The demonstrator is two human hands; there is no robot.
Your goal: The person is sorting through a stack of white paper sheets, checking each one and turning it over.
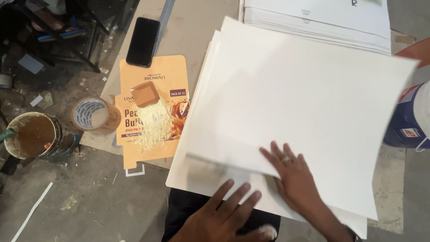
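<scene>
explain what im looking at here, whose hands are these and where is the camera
This is one picture from a camera worn on a person's head, looking down at their own two bare hands; there is no machine. The left hand lies flat on a stack of white sheets, and the right hand presses on the top sheet, which looks blurred. Beside the stack lie an orange flat carton smeared with pale paste, a black phone, a tape roll and a glue tin. More white sheets are piled beyond.
</scene>
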